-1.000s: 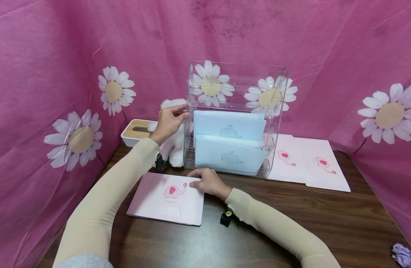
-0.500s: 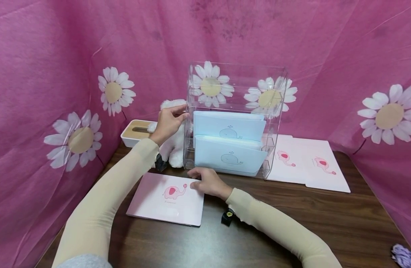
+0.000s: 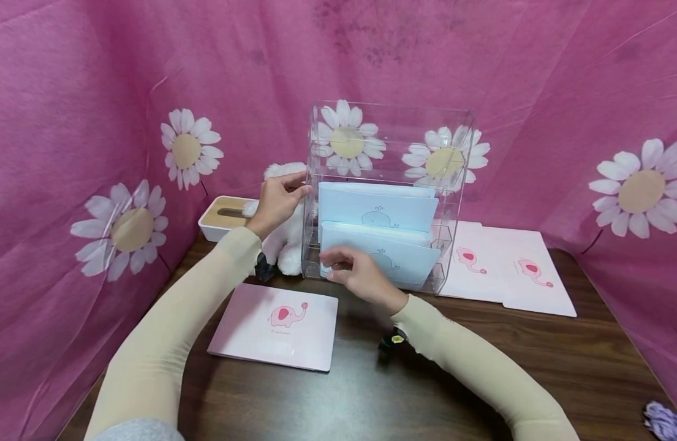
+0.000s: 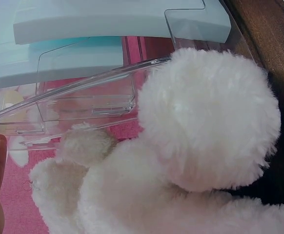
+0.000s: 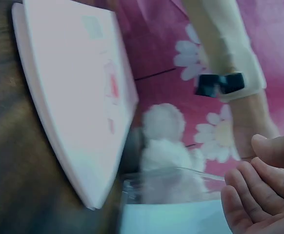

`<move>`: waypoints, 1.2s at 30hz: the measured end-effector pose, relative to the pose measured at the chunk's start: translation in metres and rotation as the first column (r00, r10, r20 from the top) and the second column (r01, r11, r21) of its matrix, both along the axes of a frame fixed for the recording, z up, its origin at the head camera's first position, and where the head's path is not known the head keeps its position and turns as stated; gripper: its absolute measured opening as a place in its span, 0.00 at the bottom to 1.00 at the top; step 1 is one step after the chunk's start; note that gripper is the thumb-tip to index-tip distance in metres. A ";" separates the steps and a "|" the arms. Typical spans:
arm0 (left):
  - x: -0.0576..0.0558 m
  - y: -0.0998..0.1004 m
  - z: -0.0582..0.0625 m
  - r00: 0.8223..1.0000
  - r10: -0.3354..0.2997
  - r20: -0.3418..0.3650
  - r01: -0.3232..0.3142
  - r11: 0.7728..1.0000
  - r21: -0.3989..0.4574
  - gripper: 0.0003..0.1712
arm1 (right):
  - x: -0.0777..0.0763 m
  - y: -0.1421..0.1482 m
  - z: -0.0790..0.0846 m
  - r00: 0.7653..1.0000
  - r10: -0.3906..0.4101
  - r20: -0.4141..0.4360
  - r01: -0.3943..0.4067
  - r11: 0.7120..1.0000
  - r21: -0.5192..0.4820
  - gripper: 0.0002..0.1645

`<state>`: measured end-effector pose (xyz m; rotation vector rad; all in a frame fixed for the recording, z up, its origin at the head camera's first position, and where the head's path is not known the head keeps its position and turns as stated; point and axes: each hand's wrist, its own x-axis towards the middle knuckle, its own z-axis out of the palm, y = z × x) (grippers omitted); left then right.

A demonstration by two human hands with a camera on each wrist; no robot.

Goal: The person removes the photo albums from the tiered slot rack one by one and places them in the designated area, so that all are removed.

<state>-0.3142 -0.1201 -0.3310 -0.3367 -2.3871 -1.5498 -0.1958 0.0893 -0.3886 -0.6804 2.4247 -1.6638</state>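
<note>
At its left edge, left fingers (image 3: pixel 291 179) hold the clear rack (image 3: pixel 392 125).

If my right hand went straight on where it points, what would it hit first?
Probably the left side of the clear acrylic rack, with the fluffy white plush toy beyond; depth is unclear, so your right hand might pass in front.

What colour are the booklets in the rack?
The booklets are light blue, clearest in the head view.
</note>
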 end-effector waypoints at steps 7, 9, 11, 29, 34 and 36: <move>0.000 -0.001 0.000 1.000 0.003 0.014 -0.003 1.000 -0.002 0.23 | -0.003 0.021 0.041 0.992 -0.050 -0.116 0.046 0.998 -0.035 0.21; 0.000 -0.001 0.000 1.000 0.002 0.020 -0.002 1.000 -0.004 0.23 | -0.006 0.029 0.054 0.989 -0.069 -0.132 0.063 0.997 -0.049 0.22; 0.000 -0.001 0.000 1.000 0.001 0.024 -0.001 1.000 -0.008 0.24 | -0.010 0.036 0.065 0.986 -0.085 -0.146 0.076 0.995 -0.067 0.24; 0.000 -0.001 0.000 1.000 -0.013 0.005 0.013 0.999 -0.048 0.24 | -0.049 0.090 0.096 0.863 -0.231 -0.450 0.209 0.973 -0.098 0.31; 0.000 -0.001 0.000 1.000 -0.004 0.009 0.005 0.999 -0.052 0.24 | -0.059 0.107 0.095 0.820 -0.283 -0.497 0.266 0.958 -0.105 0.32; 0.000 -0.001 0.001 1.000 -0.003 0.009 0.003 0.999 -0.047 0.24 | -0.063 0.113 0.096 0.815 -0.288 -0.504 0.281 0.955 -0.092 0.34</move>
